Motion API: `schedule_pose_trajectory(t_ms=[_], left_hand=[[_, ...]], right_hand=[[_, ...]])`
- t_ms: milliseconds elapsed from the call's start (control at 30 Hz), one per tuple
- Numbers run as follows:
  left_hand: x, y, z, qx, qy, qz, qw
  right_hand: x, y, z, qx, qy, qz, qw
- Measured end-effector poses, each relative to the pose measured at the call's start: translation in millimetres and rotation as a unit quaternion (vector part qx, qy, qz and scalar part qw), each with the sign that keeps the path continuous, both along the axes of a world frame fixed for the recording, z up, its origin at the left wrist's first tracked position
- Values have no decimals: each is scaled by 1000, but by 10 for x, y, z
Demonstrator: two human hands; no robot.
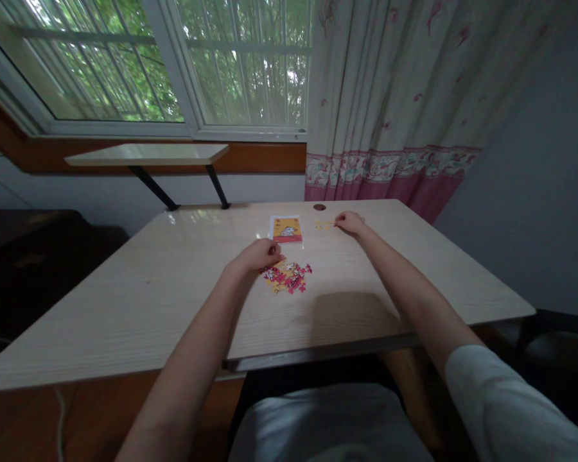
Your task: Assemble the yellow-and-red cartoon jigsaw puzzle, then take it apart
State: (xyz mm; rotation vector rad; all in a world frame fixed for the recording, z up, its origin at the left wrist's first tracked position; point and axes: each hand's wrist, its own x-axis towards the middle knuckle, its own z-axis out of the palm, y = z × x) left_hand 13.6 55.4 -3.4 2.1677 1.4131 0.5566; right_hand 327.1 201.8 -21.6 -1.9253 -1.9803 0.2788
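Note:
A loose heap of red, yellow and white jigsaw puzzle pieces (289, 277) lies on the table before me. My left hand (261, 254) is at the heap's far left edge with its fingers curled inward. Whatever is between those fingertips is too small to make out. Further away on the right, several yellow puzzle pieces (324, 225) lie in a short row. My right hand (350, 222) is at the right end of this row, finger and thumb pinched on a yellow piece. Between the hands, a yellow and red picture card (288, 230) with a white cartoon figure lies flat.
The pale wooden table (173, 301) has a round cable hole (320, 207) near its back edge. A raised shelf (149, 154) on black legs stands at the back left. Behind are a barred window (245, 64) and a patterned curtain (390, 115).

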Motion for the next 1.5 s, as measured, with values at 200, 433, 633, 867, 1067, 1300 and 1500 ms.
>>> schedule_pose_trajectory(t_ms=[200, 433, 633, 867, 1067, 1300, 1500], left_hand=[[16, 8, 17, -40, -2, -48, 998], [15, 17, -3, -33, -24, -73, 997], [72, -23, 33, -54, -19, -54, 997], [111, -54, 87, -31, -32, -44, 998], [104, -37, 59, -57, -31, -39, 997], [220, -52, 89, -16, -169, -65, 983], [435, -85, 51, -17, -268, -72, 961]], right_hand=[[75, -107, -19, 31, -11, 2, 999], [166, -403, 21, 98, -3, 42, 994], [100, -690, -29, 127, 34, 110, 985], [-184, -1022, 14, 158, 37, 223, 961], [-270, -1123, 47, 180, 60, 252, 949], [-409, -1316, 88, 201, 102, 311, 923], [-609, -1494, 74, 226, 97, 335, 909]])
